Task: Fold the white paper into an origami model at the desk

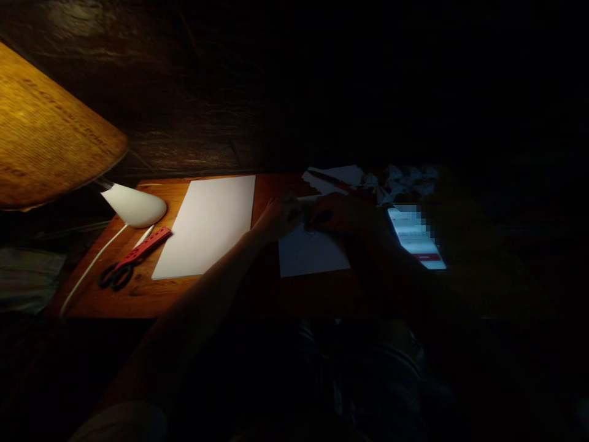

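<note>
Over a sheet of paper (313,256), my left hand (280,216) and my right hand (339,213) come close together, fingertips nearly meeting. Both sets of fingers are bent into a pinch. A small pale scrap seems to lie at the fingertips, but the dim light hides what they hold. The shadowed sheet lies flat on the wooden table (184,301), its far part covered by the hands. To the left of my left hand rests a brightly lit stack of white paper (209,227).
A lamp with a yellow-brown shade (55,135) and white base (138,205) stands at left. Scissors with black handles (117,275) lie by a red perforated strip (146,247). Torn or folded paper pieces (396,184) are heaped at the back right, near a lit phone (411,236).
</note>
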A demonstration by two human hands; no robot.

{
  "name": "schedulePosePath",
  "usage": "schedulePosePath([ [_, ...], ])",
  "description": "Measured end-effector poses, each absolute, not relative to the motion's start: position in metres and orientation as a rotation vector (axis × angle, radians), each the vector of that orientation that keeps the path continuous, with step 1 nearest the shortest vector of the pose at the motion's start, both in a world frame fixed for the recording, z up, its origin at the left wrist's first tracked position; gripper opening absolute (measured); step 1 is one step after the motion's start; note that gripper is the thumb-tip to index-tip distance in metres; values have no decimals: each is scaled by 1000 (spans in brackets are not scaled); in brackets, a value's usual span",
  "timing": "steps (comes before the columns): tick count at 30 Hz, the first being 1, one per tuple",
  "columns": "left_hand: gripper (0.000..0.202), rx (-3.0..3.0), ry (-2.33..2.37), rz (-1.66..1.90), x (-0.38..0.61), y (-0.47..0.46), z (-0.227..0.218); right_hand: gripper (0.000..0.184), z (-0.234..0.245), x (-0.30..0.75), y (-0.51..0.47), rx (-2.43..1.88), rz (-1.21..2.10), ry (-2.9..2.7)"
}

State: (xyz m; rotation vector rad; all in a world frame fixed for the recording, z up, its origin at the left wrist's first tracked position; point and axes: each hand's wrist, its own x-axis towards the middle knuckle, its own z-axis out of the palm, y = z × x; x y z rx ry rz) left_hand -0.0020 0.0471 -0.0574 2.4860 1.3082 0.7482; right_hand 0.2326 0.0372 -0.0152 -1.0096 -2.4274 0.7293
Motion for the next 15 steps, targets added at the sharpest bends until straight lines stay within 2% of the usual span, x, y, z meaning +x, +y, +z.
schedulePosePath([
  [8, 10, 2475, 1410, 691, 4, 42, -50, 4, -14, 232, 39, -1047, 671, -2493],
  [15, 17, 2427, 1501, 696, 8, 41, -51, 12, -10, 233, 37, -1113, 616, -2554],
])
